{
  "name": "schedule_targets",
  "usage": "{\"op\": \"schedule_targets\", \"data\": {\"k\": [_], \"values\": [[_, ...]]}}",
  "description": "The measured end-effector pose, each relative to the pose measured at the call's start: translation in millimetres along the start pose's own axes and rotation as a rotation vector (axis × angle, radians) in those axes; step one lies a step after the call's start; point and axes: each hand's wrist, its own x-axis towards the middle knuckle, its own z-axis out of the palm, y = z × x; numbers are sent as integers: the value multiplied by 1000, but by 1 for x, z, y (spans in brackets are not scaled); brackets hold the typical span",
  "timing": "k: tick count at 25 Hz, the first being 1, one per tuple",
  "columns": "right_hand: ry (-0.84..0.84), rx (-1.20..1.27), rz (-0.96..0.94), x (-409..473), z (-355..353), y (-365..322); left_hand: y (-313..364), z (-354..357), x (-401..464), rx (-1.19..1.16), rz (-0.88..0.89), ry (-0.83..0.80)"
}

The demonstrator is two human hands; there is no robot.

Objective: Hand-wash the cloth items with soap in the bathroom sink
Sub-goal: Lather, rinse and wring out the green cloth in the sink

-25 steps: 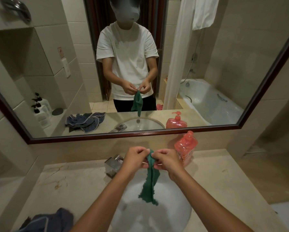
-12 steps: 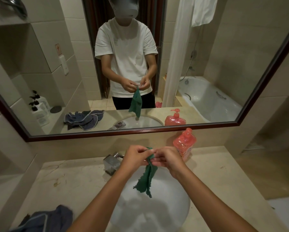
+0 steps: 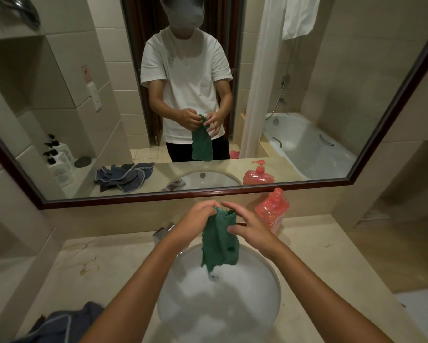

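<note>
A small green cloth hangs above the white round sink, which holds foamy water. My left hand grips the cloth's top left corner. My right hand has its fingers spread, the index finger over the cloth's top edge and the thumb pressing its right side. The cloth hangs spread out, its lower end just above the foam. A dark blue cloth lies crumpled on the counter at the lower left.
A red pump soap bottle stands on the beige counter right of the sink. A chrome tap sits behind the sink, partly hidden by my left arm. A big mirror reflects a person, a bathtub and a curtain.
The green cloth has gone from a narrow bunched strip to a wider, spread shape. My right hand's fingers have loosened and spread. The view has tilted down toward the sink.
</note>
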Motion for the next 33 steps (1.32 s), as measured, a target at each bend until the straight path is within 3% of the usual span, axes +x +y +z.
{"op": "schedule_targets", "data": {"k": [4,9,14,21,29,31,33], "values": [[92,87,-17,5,1,3,5,-3,-4,-75,87,7],[81,-5,-16,2,-14,-10,-7,-26,-3,192,223,-29],[91,-294,-13,4,-25,-25,4,-35,-5,119,197,-24],[136,-365,-2,4,-26,-34,8,-39,0,215,165,22],[194,-213,41,10,-21,-34,6,-41,4,214,293,118],[156,-27,40,10,-22,-34,1,-37,5,67,270,155],[68,212,41,9,-22,-35,-10,-29,6,-234,195,161]]}}
